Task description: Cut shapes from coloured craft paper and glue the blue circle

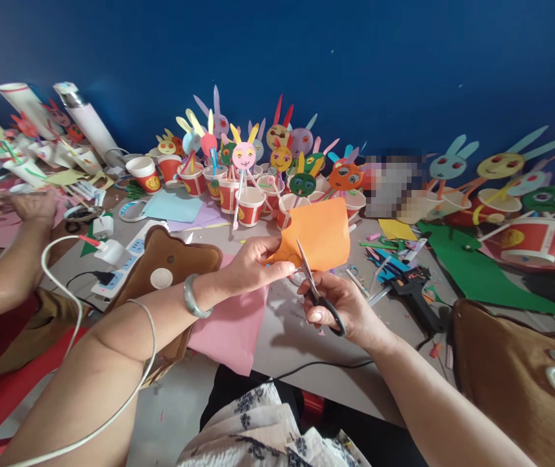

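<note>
An orange sheet of paper (320, 233) is held up over the table by my left hand (262, 263), pinched along its left edge between thumb and fingers. My right hand (340, 305) is closed around the black handles of a pair of scissors (310, 279). The scissor blades point up and to the left, partly spread, against the lower left part of the orange paper. Whether they are cutting into it cannot be made out. Below my left hand, a pink sheet of paper (231, 331) lies at the table's front edge.
Paper cups with rabbit faces (249, 204) stand along the blue wall. A glue gun (416, 298), paper scraps and a green sheet (481, 272) lie right. A power strip (128, 259) and brown bag (180, 259) are left. A white cord crosses my left arm. A co-worker's hands (34, 204) are far left.
</note>
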Tool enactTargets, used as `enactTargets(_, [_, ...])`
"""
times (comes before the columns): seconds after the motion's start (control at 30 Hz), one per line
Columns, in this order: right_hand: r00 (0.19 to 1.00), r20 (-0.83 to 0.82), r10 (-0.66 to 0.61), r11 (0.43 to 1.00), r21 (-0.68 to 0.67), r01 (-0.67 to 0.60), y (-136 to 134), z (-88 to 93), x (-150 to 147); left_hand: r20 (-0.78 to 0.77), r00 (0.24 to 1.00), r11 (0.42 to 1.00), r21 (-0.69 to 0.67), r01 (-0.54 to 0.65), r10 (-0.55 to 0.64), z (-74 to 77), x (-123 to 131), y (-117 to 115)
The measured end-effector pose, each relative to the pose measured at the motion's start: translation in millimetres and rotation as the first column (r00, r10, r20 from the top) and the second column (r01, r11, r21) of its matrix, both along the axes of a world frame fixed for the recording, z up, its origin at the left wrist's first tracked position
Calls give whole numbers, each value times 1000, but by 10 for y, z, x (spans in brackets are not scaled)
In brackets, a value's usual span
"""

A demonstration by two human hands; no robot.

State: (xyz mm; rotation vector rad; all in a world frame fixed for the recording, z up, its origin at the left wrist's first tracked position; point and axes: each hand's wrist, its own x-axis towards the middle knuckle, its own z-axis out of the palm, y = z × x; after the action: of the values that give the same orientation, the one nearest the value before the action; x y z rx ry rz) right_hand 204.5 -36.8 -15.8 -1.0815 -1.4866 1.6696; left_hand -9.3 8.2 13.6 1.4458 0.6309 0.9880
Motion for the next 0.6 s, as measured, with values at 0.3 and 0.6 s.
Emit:
enactTargets(0.3, [1000, -9, -9, 1000, 23, 9, -5, -5, -2, 8, 1000, 1000, 13, 17, -17, -29, -8, 7])
enactTargets(0.6, [1000, -15, -14, 1000, 20, 15, -3, -40, 14, -16, 1000, 1000, 9, 5, -5, 0, -19, 7])
